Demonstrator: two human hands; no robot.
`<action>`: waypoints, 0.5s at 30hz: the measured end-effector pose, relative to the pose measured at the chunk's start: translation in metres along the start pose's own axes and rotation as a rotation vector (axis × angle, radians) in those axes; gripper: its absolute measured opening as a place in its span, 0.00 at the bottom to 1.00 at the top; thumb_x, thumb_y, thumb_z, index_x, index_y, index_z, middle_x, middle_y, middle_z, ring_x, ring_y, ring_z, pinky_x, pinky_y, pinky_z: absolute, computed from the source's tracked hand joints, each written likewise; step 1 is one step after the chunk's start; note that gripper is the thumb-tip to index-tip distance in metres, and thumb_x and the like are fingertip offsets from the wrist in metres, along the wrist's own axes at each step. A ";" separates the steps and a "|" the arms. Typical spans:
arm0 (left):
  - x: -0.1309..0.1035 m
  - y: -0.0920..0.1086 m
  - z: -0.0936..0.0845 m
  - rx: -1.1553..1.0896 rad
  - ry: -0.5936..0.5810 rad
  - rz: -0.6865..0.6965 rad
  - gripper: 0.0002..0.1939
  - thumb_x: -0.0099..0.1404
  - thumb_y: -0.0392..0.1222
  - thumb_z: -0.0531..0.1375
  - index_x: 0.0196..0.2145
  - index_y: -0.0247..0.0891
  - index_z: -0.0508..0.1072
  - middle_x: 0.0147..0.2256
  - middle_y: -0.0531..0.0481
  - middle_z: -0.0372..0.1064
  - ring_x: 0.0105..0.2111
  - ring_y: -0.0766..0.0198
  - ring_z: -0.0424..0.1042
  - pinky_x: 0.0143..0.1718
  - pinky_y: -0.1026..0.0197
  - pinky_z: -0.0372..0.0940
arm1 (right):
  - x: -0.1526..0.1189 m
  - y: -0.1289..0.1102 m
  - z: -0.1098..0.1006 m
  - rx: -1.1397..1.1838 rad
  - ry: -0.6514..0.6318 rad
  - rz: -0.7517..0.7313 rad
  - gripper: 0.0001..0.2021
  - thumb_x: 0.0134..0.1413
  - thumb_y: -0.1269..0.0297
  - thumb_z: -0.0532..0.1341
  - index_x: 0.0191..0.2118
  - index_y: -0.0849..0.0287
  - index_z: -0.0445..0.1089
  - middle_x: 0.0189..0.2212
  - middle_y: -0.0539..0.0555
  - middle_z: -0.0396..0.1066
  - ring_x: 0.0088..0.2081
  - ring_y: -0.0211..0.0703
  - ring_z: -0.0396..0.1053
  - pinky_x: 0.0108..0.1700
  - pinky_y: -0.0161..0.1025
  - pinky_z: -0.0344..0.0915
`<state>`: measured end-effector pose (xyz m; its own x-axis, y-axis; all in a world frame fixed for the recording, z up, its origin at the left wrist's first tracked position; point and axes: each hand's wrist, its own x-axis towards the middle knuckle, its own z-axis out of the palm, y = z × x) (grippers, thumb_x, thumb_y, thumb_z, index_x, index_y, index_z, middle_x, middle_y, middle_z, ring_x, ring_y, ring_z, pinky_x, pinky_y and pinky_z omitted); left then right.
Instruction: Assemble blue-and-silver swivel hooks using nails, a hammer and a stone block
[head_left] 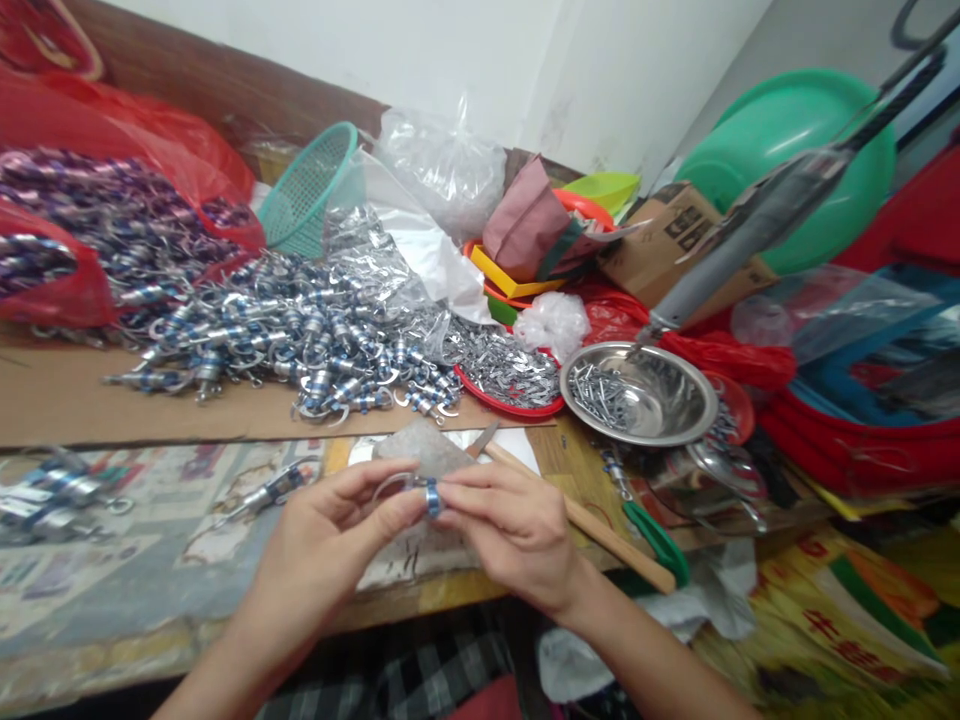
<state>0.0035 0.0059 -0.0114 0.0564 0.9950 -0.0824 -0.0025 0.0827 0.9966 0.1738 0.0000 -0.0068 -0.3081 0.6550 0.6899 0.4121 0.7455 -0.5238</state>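
Note:
Near the table's front edge, my left hand (330, 540) and my right hand (517, 530) meet around a small metal fitting (433, 497) with a blue band. The left fingers pinch its left side, where a curved silver hook sticks out; the right fingertips close on its other side. Just behind them lies a grey metal block (421, 450). A similar silver and blue fitting (266, 490) rests on the newspaper left of my left hand. Beyond the hands spreads a large pile of silver and blue fittings (300, 330).
A wooden handle (615, 545) lies right of my right hand. Behind it are a steel bowl (675, 405) of pins and a red tray (525, 408) of small metal parts. A grey tool (750, 235) slants over the bowl. More fittings (52, 500) lie far left.

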 end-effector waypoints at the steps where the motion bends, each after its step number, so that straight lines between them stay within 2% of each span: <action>1: -0.001 -0.003 0.002 -0.064 0.020 -0.023 0.20 0.46 0.46 0.67 0.38 0.41 0.75 0.32 0.50 0.78 0.33 0.58 0.74 0.34 0.63 0.69 | 0.001 -0.001 0.000 0.019 -0.007 0.050 0.07 0.50 0.73 0.61 0.35 0.64 0.76 0.31 0.58 0.75 0.32 0.39 0.73 0.35 0.32 0.70; 2: -0.001 -0.005 0.004 -0.107 0.030 -0.044 0.25 0.44 0.45 0.68 0.42 0.40 0.73 0.33 0.50 0.78 0.34 0.58 0.75 0.34 0.63 0.69 | 0.003 -0.001 -0.001 0.028 -0.044 0.093 0.06 0.50 0.72 0.62 0.34 0.63 0.76 0.30 0.56 0.75 0.31 0.38 0.73 0.34 0.31 0.70; 4: -0.002 -0.007 0.007 -0.138 0.019 -0.094 0.30 0.44 0.45 0.68 0.45 0.38 0.70 0.32 0.49 0.77 0.34 0.58 0.75 0.35 0.62 0.70 | 0.010 0.006 -0.006 0.006 -0.205 0.175 0.05 0.49 0.69 0.64 0.32 0.61 0.77 0.28 0.53 0.76 0.30 0.36 0.72 0.33 0.29 0.69; 7: 0.000 -0.008 0.008 -0.156 -0.008 -0.153 0.32 0.46 0.47 0.67 0.48 0.35 0.66 0.31 0.48 0.76 0.34 0.58 0.74 0.36 0.62 0.70 | 0.028 0.040 -0.022 -0.363 -0.420 0.360 0.07 0.54 0.65 0.61 0.36 0.55 0.76 0.33 0.49 0.76 0.36 0.34 0.72 0.39 0.27 0.67; 8: 0.001 -0.008 0.008 -0.159 -0.010 -0.155 0.32 0.46 0.47 0.67 0.48 0.36 0.65 0.31 0.49 0.75 0.34 0.59 0.74 0.36 0.62 0.69 | 0.035 0.057 -0.029 -0.620 -0.415 0.449 0.09 0.58 0.65 0.57 0.41 0.53 0.74 0.38 0.48 0.75 0.41 0.33 0.71 0.44 0.28 0.66; 9: 0.002 -0.008 0.008 -0.159 -0.015 -0.149 0.32 0.47 0.46 0.67 0.49 0.36 0.64 0.30 0.50 0.75 0.34 0.60 0.74 0.36 0.63 0.69 | 0.042 0.075 -0.036 -0.728 -0.394 0.505 0.12 0.60 0.69 0.53 0.45 0.55 0.72 0.43 0.52 0.73 0.45 0.37 0.69 0.48 0.33 0.64; 10: 0.003 -0.009 0.008 -0.158 -0.025 -0.140 0.32 0.47 0.46 0.67 0.49 0.37 0.63 0.30 0.51 0.74 0.33 0.60 0.74 0.36 0.63 0.69 | 0.048 0.094 -0.042 -0.790 -0.391 0.545 0.14 0.60 0.72 0.51 0.46 0.58 0.71 0.44 0.57 0.72 0.48 0.42 0.67 0.50 0.38 0.63; 12: 0.004 -0.009 0.007 -0.163 -0.061 -0.129 0.31 0.49 0.45 0.66 0.50 0.39 0.61 0.28 0.52 0.73 0.32 0.61 0.75 0.35 0.63 0.69 | 0.059 0.126 -0.049 -0.875 -0.446 0.612 0.11 0.58 0.72 0.55 0.43 0.61 0.71 0.43 0.60 0.71 0.47 0.48 0.68 0.49 0.44 0.63; 15: 0.004 -0.008 0.006 -0.200 -0.111 -0.138 0.31 0.51 0.44 0.65 0.50 0.40 0.58 0.28 0.54 0.71 0.31 0.60 0.75 0.35 0.61 0.70 | 0.067 0.155 -0.049 -0.921 -0.538 0.651 0.12 0.58 0.64 0.57 0.46 0.61 0.67 0.45 0.57 0.68 0.44 0.45 0.68 0.45 0.47 0.66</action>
<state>0.0099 0.0087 -0.0199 0.1795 0.9620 -0.2056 -0.1840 0.2381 0.9536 0.2589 0.1536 -0.0172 -0.0436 0.9986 0.0286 0.9990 0.0436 0.0027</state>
